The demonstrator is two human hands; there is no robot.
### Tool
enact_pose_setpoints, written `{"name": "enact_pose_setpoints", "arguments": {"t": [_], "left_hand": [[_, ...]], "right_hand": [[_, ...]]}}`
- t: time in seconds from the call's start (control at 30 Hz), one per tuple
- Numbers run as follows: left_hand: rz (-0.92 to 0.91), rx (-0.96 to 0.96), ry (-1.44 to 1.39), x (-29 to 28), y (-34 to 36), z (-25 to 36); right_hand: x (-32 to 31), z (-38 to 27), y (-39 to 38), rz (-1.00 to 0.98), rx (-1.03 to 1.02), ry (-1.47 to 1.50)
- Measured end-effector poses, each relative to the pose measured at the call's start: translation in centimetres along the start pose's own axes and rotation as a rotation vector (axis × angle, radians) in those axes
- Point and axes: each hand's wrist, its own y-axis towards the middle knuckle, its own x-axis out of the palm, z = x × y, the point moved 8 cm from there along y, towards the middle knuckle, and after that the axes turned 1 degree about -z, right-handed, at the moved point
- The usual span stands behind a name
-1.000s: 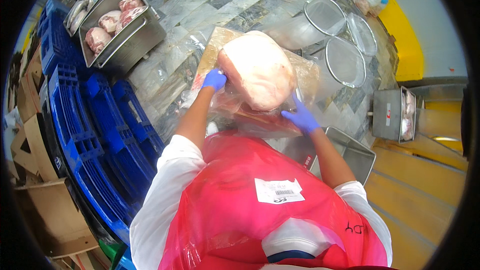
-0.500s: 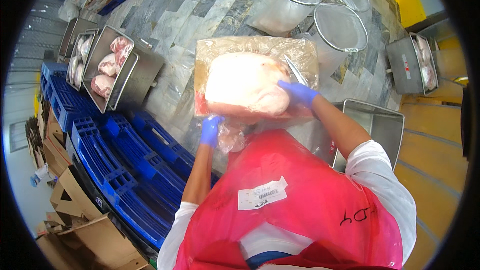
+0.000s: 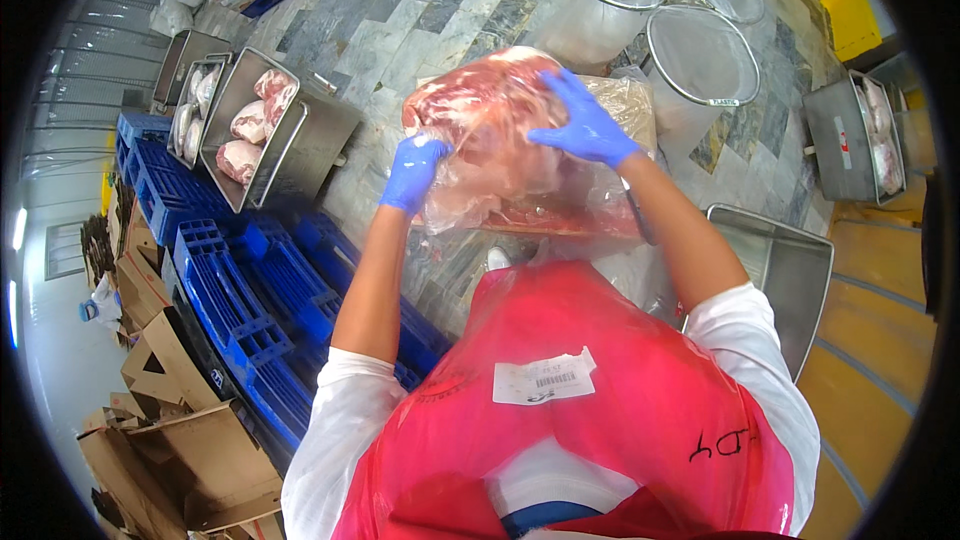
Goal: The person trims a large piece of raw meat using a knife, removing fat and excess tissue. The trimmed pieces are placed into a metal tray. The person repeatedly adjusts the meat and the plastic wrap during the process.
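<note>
Tiled floor [image 3: 370, 70] all around a plastic-covered surface [image 3: 618, 100]. Just changed: meat [image 3: 480, 105] flipped from pale fatty side to red side, motion-blurred. Now over the surface's left half, overlapping its far edge in view; cannot tell if touching underneath. Left hand [image 3: 418, 170]: shifted from loose plastic [image 3: 455, 212] to the meat's near left corner, fingers clamped on it. Right hand [image 3: 588, 125]: fingers splayed against the right side, seemingly steadying, not gripping. Judged mid-turn, red face newly exposed.
</note>
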Motion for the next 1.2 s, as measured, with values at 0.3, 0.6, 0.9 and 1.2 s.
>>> {"name": "enact_pose_setpoints", "arguments": {"t": [0.3, 0.6, 0.9, 1.2], "left_hand": [[0.135, 0.466, 0.699, 1.0, -1.6, -7.3], [0.152, 0.327, 0.397, 3.5, -2.5, -6.5], [0.223, 0.307, 0.131, 4.9, -3.3, -7.2], [0.092, -0.057, -0.219, 1.2, -3.7, -4.9]], "right_hand": [[7.4, -3.3, 8.4, -0.275, 0.051, -0.616], [10.1, -4.5, 8.5, -0.158, -0.362, -0.704], [7.6, 0.9, 4.0, 0.094, 0.127, 0.338], [0.4, 0.7, 0.9, 0.191, 0.229, 0.341]]}}
